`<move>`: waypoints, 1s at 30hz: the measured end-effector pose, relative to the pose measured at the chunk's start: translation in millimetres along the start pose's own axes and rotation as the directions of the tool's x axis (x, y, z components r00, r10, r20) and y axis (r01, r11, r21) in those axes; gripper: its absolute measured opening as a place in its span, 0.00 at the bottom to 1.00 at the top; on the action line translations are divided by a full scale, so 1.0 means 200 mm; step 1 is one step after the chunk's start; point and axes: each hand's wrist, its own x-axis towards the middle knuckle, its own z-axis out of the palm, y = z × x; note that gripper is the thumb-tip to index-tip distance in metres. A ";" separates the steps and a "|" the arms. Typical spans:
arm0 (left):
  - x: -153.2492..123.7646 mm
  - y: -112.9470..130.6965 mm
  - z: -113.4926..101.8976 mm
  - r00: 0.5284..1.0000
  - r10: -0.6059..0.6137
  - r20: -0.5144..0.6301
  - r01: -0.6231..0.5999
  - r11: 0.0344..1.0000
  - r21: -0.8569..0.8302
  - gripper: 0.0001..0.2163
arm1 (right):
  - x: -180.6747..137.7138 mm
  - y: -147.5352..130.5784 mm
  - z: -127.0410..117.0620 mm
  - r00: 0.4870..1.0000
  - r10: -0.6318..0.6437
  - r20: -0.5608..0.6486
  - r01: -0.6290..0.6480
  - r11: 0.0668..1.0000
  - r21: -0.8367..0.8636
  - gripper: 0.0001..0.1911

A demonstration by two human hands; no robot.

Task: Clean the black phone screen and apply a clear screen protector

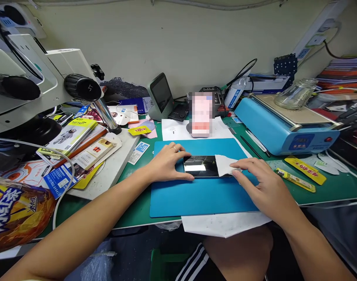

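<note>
A black phone (201,166) lies flat on a blue mat (196,195), its glossy face up. My left hand (166,162) grips the phone's left end, thumb along the near edge and fingers curled over the far edge. My right hand (261,181) presses a small white wipe (225,164) onto the phone's right end with its fingertips held together.
A microscope (34,82) looms at the left above leaflets and packets. A blue heating machine (286,128) with a glass jar (295,93) stands at the right. A small grey screen device (160,95) sits behind the mat. Yellow sachets (305,169) lie to the right. A snack bag (17,210) sits near left.
</note>
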 end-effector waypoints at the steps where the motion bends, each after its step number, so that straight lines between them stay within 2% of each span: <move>1: 0.00 0.00 0.00 1.000 -0.002 0.000 0.002 1.000 0.000 0.35 | 0.00 0.00 0.01 1.000 -0.013 -0.020 0.012 1.000 -0.028 0.15; 3: 0.00 0.00 0.00 1.000 -0.002 -0.004 0.002 1.000 -0.001 0.35 | 0.01 0.00 0.04 0.998 -0.055 -0.011 0.054 0.996 -0.068 0.17; 8: 0.00 0.00 0.00 1.000 0.006 -0.001 -0.006 1.000 0.004 0.35 | 0.00 -0.01 0.08 0.985 -0.140 0.104 0.153 0.979 -0.131 0.22; 15: 0.01 0.00 0.01 1.000 0.008 -0.015 -0.008 1.000 -0.001 0.36 | -0.07 -0.08 0.10 0.985 -0.131 0.108 0.152 0.965 -0.212 0.26; 20: 0.01 0.00 0.01 1.000 -0.006 -0.014 0.006 1.000 -0.012 0.35 | -0.01 -0.12 0.12 0.981 -0.131 0.144 0.163 0.957 -0.238 0.26; 26: 0.01 0.01 0.00 1.000 -0.022 0.010 0.022 1.000 -0.021 0.35 | 0.07 -0.08 0.13 0.975 -0.101 0.198 0.156 0.946 -0.284 0.29; 30: 0.00 0.01 0.00 1.000 -0.026 0.011 0.026 1.000 -0.014 0.35 | 0.02 -0.04 0.14 0.985 -0.078 0.153 0.125 0.938 -0.323 0.30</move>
